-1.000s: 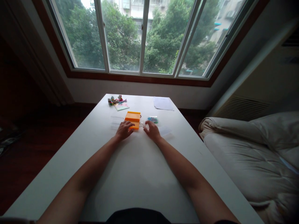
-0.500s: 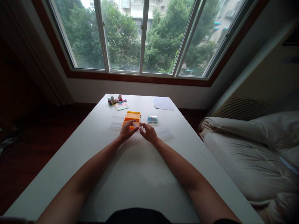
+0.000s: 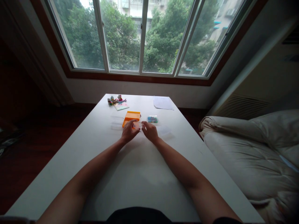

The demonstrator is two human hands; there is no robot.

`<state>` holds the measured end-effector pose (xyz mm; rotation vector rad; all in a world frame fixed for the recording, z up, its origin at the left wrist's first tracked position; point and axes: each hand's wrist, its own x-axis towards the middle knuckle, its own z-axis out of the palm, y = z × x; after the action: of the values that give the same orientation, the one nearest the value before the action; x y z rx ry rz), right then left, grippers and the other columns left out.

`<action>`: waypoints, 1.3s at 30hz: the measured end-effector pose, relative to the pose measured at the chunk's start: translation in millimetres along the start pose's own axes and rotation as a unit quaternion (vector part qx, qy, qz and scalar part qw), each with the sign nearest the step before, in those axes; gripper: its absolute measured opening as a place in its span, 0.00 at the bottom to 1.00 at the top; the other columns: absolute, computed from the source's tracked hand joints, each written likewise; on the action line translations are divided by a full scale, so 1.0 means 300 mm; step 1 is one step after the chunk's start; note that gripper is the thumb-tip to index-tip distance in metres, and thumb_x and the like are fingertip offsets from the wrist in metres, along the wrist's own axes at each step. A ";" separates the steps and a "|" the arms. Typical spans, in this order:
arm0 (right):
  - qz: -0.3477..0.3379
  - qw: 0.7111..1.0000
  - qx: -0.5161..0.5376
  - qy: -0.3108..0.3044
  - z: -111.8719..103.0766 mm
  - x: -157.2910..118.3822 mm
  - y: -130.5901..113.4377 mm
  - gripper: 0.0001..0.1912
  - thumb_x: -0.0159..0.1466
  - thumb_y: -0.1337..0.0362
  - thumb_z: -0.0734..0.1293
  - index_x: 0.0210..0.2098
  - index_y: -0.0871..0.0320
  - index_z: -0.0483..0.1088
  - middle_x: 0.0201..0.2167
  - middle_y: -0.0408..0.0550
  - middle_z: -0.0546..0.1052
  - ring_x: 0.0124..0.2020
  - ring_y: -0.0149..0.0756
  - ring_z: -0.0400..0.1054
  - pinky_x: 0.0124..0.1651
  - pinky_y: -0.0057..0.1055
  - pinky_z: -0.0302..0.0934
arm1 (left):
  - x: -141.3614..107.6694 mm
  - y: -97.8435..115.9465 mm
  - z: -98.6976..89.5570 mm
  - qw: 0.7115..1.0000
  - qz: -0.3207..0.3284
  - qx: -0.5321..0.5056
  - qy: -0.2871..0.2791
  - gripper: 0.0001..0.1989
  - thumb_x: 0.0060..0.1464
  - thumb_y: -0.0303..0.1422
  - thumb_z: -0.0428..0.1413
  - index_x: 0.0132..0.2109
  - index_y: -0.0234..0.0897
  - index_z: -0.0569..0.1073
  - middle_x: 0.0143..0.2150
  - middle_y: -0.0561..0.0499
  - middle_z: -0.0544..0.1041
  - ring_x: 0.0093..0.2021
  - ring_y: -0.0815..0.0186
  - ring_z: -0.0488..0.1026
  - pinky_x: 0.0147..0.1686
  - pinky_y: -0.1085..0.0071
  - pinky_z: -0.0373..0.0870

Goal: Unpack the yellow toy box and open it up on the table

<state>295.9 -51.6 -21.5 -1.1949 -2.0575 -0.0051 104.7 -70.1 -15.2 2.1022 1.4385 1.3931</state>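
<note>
A small clear plastic piece (image 3: 137, 124) spans the gap between my two hands, just in front of an open orange box (image 3: 132, 115). My left hand (image 3: 129, 132) grips its left side with thumb and fingers curved round it, covering part of the orange box. On the other side, my right hand (image 3: 150, 132) pinches its right end with the fingertips. What kind of piece it is, I cannot make out. Behind my right hand lies a small clear case (image 3: 152, 119) with colourful bits inside.
Left of the orange box lies an open clear plastic case (image 3: 116, 125). A clear, flat plastic item (image 3: 164, 132) rests right of my right hand. Farther back are small figurines (image 3: 112, 100), a pale printed card (image 3: 121, 106) and white paper (image 3: 163, 103) on the white table (image 3: 140, 180).
My hands have drawn slightly apart and turned a little, so more of the clear piece shows between them. The things on the table stay where they were.
</note>
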 end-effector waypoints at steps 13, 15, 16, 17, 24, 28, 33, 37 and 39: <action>0.061 0.994 0.061 0.063 -0.001 0.015 0.059 0.11 0.72 0.60 0.59 0.38 0.57 0.70 0.36 0.49 0.73 0.35 0.37 0.67 0.42 0.32 0.62 | -0.003 -0.037 0.009 0.991 0.006 -0.128 -0.036 0.23 0.58 0.31 0.57 0.61 0.42 0.69 0.60 0.43 0.73 0.50 0.59 0.76 0.49 0.60 0.77; 0.027 0.996 0.082 0.031 -0.003 0.007 0.038 0.10 0.72 0.61 0.59 0.40 0.57 0.71 0.38 0.49 0.73 0.36 0.36 0.68 0.43 0.31 0.63 | 0.002 -0.050 0.009 0.990 -0.019 -0.137 -0.020 0.21 0.60 0.33 0.57 0.60 0.42 0.69 0.59 0.43 0.73 0.49 0.60 0.76 0.48 0.60 0.78; 0.004 0.996 0.090 0.015 -0.004 0.004 0.027 0.10 0.72 0.61 0.60 0.42 0.56 0.72 0.39 0.49 0.74 0.38 0.37 0.68 0.44 0.32 0.64 | 0.004 -0.057 0.008 0.989 -0.029 -0.143 -0.015 0.21 0.61 0.35 0.57 0.60 0.42 0.69 0.59 0.43 0.74 0.49 0.60 0.77 0.48 0.59 0.78; -0.019 0.995 0.093 0.002 -0.005 0.001 0.016 0.10 0.72 0.60 0.61 0.44 0.56 0.72 0.41 0.50 0.74 0.40 0.38 0.69 0.47 0.32 0.65 | 0.006 -0.063 0.008 0.988 -0.038 -0.148 -0.014 0.21 0.61 0.36 0.57 0.60 0.42 0.69 0.58 0.43 0.74 0.48 0.60 0.77 0.48 0.59 0.78; -0.069 0.996 0.036 -0.041 -0.020 -0.001 -0.014 0.10 0.74 0.61 0.62 0.47 0.54 0.75 0.48 0.52 0.76 0.52 0.44 0.66 0.56 0.39 0.63 | 0.026 -0.073 -0.021 0.993 0.004 -0.105 -0.061 0.20 0.62 0.41 0.59 0.59 0.44 0.70 0.61 0.44 0.74 0.56 0.56 0.75 0.54 0.55 0.75; -0.038 0.999 -0.004 -0.022 -0.021 0.006 0.019 0.11 0.74 0.64 0.61 0.44 0.55 0.76 0.45 0.52 0.76 0.52 0.45 0.65 0.56 0.40 0.62 | 0.049 -0.101 -0.080 0.998 0.048 -0.019 -0.047 0.19 0.62 0.35 0.55 0.59 0.42 0.70 0.58 0.44 0.75 0.54 0.57 0.74 0.54 0.56 0.73; 0.011 0.996 -0.077 -0.034 -0.010 0.008 0.056 0.10 0.73 0.66 0.62 0.42 0.54 0.76 0.40 0.54 0.75 0.49 0.48 0.63 0.54 0.41 0.61 | 0.071 -0.200 -0.173 0.989 0.043 0.140 -0.021 0.14 0.55 0.28 0.55 0.49 0.40 0.76 0.40 0.48 0.78 0.43 0.57 0.73 0.50 0.56 0.69; 0.017 0.991 -0.113 -0.068 -0.006 0.006 0.060 0.07 0.69 0.67 0.66 0.39 0.54 0.77 0.40 0.55 0.74 0.48 0.49 0.62 0.54 0.42 0.59 | 0.089 -0.267 -0.227 0.981 0.057 0.168 -0.084 0.09 0.53 0.29 0.56 0.41 0.42 0.78 0.34 0.50 0.77 0.38 0.58 0.72 0.46 0.60 0.69; 0.016 0.990 -0.120 -0.074 -0.006 0.004 0.059 0.05 0.68 0.67 0.67 0.39 0.55 0.77 0.40 0.56 0.74 0.48 0.49 0.62 0.54 0.43 0.59 | 0.094 -0.285 -0.247 0.979 0.061 0.161 -0.105 0.08 0.54 0.32 0.57 0.41 0.42 0.79 0.32 0.51 0.76 0.35 0.60 0.71 0.42 0.62 0.69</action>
<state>309.8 -41.4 -25.5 -1.4113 -2.2139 -0.1575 -3.6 -27.2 -15.4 2.4867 1.5560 0.9883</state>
